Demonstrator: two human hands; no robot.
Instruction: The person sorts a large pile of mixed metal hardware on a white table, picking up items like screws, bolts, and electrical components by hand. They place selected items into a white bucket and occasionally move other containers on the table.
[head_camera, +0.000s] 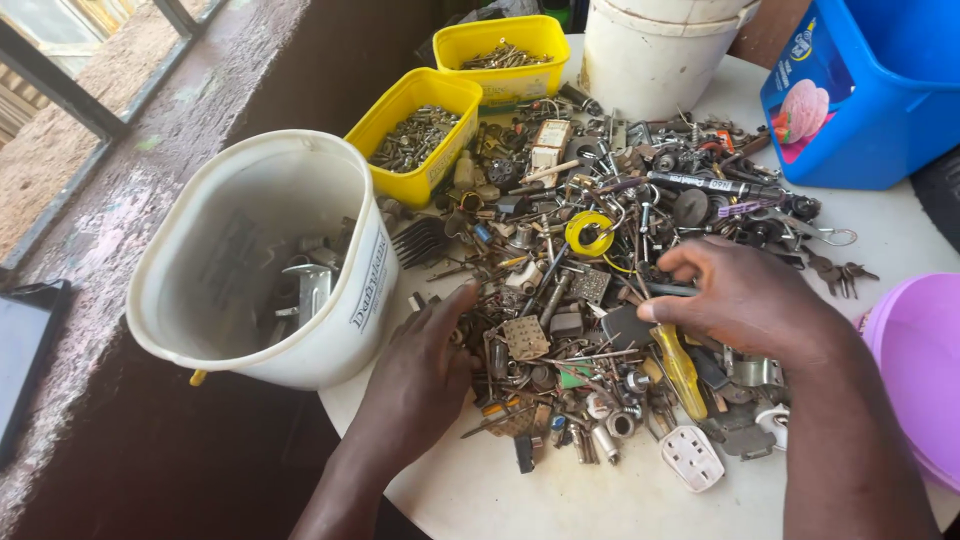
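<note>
Sorting a scrap pile (600, 300): our right hand (745, 300) pinches what seems a thin dark rod (672, 290); our left hand (425, 370) rests flat, fingers loose, beside the tilted white bucket (250, 260). We judge sharp bits beneath the pinch could snag fingers

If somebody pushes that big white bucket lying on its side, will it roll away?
Probably a bit. The white bucket lies tilted on its round side at the table edge, so a push could rock or roll it. The metal bits inside likely weigh it down, slowing it. The left hand beside it might stop it.
</note>
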